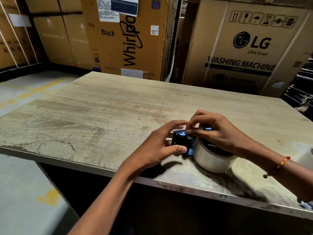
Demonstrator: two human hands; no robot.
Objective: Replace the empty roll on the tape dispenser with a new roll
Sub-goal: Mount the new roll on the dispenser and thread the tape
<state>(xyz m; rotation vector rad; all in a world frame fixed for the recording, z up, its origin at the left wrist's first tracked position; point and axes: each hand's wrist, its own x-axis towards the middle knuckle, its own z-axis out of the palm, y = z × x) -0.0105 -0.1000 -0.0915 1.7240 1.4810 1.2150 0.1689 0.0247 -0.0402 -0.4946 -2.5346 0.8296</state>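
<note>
A blue and black tape dispenser (182, 141) lies on the wooden table (101, 112) near its front edge. A full roll of clear tape (214, 160) sits on the dispenser's hub, to the right of the toothed blade. My left hand (160, 146) grips the blade end of the dispenser, thumb in front and fingers over the top. My right hand (215, 131) reaches over the roll, its fingertips pinched together at the top of the dispenser head, apparently on the tape's end. The dispenser's handle is hidden under my right hand.
Another pale roll-like object (307, 157) shows at the right edge of the table. Large cardboard appliance boxes (237, 48) stand behind the table. A grey floor with yellow markings (25, 184) lies to the left.
</note>
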